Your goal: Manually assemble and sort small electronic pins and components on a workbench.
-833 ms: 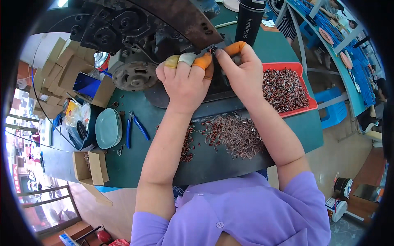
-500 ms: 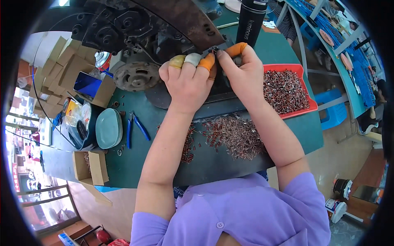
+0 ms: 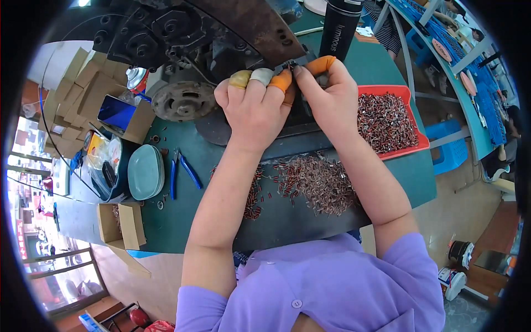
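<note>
My left hand (image 3: 255,108) and my right hand (image 3: 327,99) meet at the working point of a dark metal press machine (image 3: 182,39). Coloured finger cots cover several fingertips of the left hand, and an orange one covers the right index finger. Both hands are closed, thumb and fingers pinched close together; what sits between the fingertips is too small and hidden to name. Below them on the table lies a pile of small silvery metal pieces (image 3: 323,185). Beside that, small red-brown pieces (image 3: 254,196) are scattered, partly behind my left forearm.
A red tray (image 3: 423,143) full of small parts stands right of my right hand. Blue-handled pliers (image 3: 173,177), stacked green dishes (image 3: 145,174) and a small cardboard box (image 3: 133,227) are at the left. A black cylindrical bottle (image 3: 338,30) stands behind.
Both hands stay at the machine, pinched as before. My right hand has shifted very slightly to the right; the piles and tools look the same.
</note>
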The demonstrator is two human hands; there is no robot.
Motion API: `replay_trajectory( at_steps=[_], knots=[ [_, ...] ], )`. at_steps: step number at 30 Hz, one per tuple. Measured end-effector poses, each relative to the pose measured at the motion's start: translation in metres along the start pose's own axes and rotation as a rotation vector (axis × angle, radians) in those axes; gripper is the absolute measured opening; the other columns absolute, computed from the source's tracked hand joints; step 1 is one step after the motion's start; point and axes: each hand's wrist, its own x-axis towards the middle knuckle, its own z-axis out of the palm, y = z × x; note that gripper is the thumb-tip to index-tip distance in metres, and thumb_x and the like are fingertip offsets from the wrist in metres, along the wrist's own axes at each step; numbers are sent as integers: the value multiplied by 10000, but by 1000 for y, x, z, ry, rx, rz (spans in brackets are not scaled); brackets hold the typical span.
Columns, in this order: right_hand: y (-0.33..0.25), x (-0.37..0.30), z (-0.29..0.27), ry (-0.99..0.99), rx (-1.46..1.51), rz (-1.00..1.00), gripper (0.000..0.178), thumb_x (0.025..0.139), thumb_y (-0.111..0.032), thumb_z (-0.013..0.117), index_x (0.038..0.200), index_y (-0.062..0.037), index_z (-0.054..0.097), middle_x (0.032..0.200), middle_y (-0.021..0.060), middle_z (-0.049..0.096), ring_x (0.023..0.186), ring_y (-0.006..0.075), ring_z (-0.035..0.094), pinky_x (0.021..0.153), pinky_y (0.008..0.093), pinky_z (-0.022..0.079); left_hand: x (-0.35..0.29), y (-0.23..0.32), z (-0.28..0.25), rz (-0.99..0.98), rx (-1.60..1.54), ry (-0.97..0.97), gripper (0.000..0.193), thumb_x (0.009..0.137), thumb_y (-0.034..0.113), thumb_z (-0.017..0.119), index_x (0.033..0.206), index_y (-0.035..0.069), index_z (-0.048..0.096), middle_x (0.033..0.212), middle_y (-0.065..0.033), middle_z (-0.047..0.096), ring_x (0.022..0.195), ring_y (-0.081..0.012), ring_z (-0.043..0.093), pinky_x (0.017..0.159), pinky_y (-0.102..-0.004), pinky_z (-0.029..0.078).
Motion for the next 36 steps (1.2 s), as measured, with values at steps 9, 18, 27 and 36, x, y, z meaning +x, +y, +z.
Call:
replay_trajectory(
  at_steps=[9,18,27,36],
  knots=[
    [0,-1,-1,0,-22,-21,164,846,-147,708,886,-8,632,690,-26,607,597,11,508,535,188,406,-1,0,0,8,32,33,243,639,245,776,809,171,619,866,2,565,862,-231,504,807,-408,332],
    [-2,-4,-3,37,-198,-126,207,852,-155,730,982,1,689,700,-47,600,606,-4,479,534,162,375,-2,-1,2,-13,17,30,265,642,243,774,810,152,591,905,-20,585,872,-245,501,808,-414,323],
    [-2,-2,-1,-17,292,163,202,853,-157,731,968,7,704,713,-55,610,604,-11,469,515,154,347,0,-1,2,0,21,56,240,671,245,782,787,148,595,898,-16,594,867,-239,514,806,-398,327],
    [-3,-2,6,51,25,48,159,854,-146,721,938,-11,714,695,-50,612,573,-8,461,494,166,333,2,1,2,-37,33,26,222,679,240,788,783,153,612,875,-9,590,872,-235,525,808,-393,332]
  ],
)
